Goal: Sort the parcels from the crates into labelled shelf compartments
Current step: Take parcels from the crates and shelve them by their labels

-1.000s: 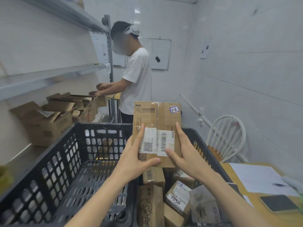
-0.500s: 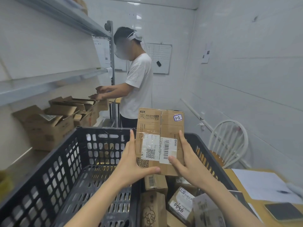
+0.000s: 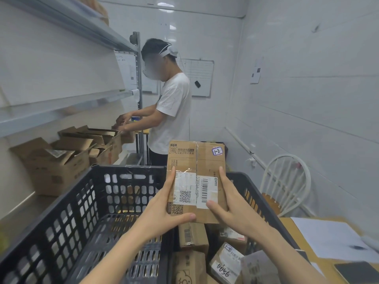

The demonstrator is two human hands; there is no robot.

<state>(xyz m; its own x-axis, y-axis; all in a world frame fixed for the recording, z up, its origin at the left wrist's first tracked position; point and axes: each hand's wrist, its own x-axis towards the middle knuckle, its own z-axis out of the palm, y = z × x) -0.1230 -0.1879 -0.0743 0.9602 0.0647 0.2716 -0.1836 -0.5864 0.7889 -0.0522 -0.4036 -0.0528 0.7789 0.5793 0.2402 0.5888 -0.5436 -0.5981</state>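
1. A brown cardboard parcel [image 3: 196, 177] is held upright above the right-hand black crate [image 3: 254, 193], which holds more parcels.
2. The left hand [image 3: 164, 210] clasps its left edge and the right hand [image 3: 235, 208] its right edge, with thumbs pressed on the front and fingers running up the sides.
3. A handwritten sticker [image 3: 217, 151] at the top right corner reads "1-2" (probably the compartment code).
4. Risk: both hands grip low on the box, so swinging it towards the shelf [image 3: 61, 108] on the left could tip it loose.
5. Risk: another person [image 3: 174, 111] stands at the shelf, and a hurried reach may bump them.
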